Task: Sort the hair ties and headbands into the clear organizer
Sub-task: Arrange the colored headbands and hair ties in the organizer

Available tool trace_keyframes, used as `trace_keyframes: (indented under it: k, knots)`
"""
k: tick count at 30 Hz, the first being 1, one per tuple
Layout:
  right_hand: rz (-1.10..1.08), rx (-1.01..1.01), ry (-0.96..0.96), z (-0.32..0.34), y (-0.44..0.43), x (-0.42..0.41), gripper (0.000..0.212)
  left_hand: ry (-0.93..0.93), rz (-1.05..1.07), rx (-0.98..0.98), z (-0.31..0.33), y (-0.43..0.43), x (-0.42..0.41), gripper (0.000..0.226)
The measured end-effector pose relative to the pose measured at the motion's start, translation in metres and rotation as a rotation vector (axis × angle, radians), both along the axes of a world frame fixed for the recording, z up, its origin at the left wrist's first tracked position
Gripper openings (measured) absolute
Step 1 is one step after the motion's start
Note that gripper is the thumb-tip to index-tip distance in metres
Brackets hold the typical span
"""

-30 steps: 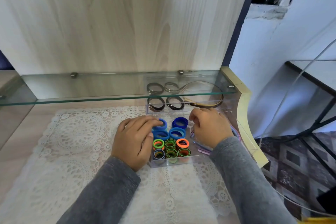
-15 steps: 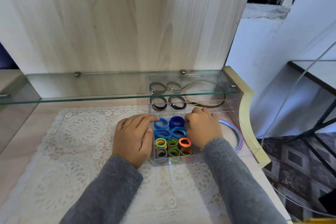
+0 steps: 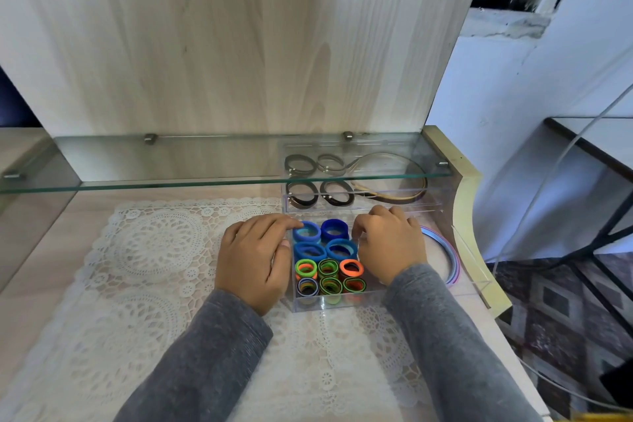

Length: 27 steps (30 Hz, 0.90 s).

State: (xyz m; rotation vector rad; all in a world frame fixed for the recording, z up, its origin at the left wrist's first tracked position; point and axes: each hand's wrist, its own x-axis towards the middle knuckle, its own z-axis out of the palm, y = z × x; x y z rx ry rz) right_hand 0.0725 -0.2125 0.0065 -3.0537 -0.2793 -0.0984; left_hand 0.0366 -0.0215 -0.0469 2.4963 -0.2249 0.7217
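The clear organizer [image 3: 328, 306] stands on a lace mat. Its front section holds several blue hair ties [image 3: 335, 230] and, nearer me, several small green and orange hair ties [image 3: 328, 268]. The back section holds black hair ties [image 3: 302, 194] and a dark headband [image 3: 397, 199]. Pastel headbands [image 3: 452, 260] lie in the right section. My left hand [image 3: 253, 257] presses the organizer's left wall, its fingertips touching a blue tie. My right hand [image 3: 390, 243] grips the section's right side, its fingers curled over the edge beside the blue ties.
A glass shelf [image 3: 171, 161] juts out just above the organizer's back part. The white lace mat [image 3: 137, 267] covers the wooden tabletop. A raised cream rim [image 3: 474, 216] bounds the table on the right, with a drop to the floor beyond.
My right hand has moved left from over the pastel headbands to the tie section's right side, uncovering the headbands. My left hand has stayed at the left wall.
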Motion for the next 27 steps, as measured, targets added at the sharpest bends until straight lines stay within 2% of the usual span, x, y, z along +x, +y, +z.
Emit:
trace_keyframes:
  k: [13,20,27]
  knots:
    - [-0.044,0.125,0.001,-0.002,-0.011,-0.016,0.015,-0.048,0.002,0.049,0.004,0.002,-0.008,0.035]
    - [0.004,0.102,-0.018,-0.003,-0.006,-0.019,0.02,-0.032,-0.005,0.069,0.003,0.002,-0.011,0.038]
    - [-0.042,0.127,-0.022,-0.003,-0.008,-0.021,0.02,-0.038,-0.052,0.075,0.004,0.001,-0.013,0.038]
